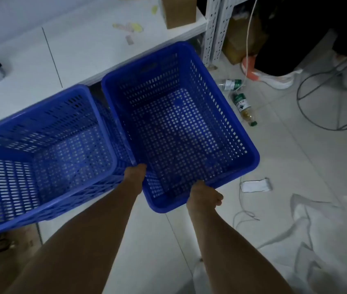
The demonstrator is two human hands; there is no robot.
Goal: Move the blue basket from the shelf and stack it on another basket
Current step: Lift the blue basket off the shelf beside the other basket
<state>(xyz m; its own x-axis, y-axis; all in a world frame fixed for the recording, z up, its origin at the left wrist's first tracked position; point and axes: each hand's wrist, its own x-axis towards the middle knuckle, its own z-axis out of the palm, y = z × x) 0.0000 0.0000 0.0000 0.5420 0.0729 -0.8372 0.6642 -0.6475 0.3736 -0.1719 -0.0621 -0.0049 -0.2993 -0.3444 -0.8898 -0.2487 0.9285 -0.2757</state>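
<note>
Pale floor tiles [295, 166] run under a white shelf [72, 49] along the far left, and the floor to the right is cluttered with two bottles [242, 105], cables [327, 98] and crumpled cloth [308, 230].

A blue basket [179, 124] sits right of centre, empty, with its far end under the front edge of the shelf and its near end sticking out over the floor. Both hands hold its near rim. The left hand [135, 174] is clamped on the near left corner, and the right hand [205, 195] is closed over the near edge further right, fingers curled below the rim. The hands are apart, spread along the same short side. This looks like a grip chosen to keep a wide, light basket level while it is drawn off the shelf, since a single hand at one corner would probably let it tip.

Just to the left is a second basket [41, 155], also empty and open-topped. Its right wall is close beside the held one, and whether they touch is unclear. It is probably the one to be stacked on, which would mean lifting the held basket clear and moving it left.

The held basket lies directly ahead of both hands, stretching away from them toward the shelf.
</note>
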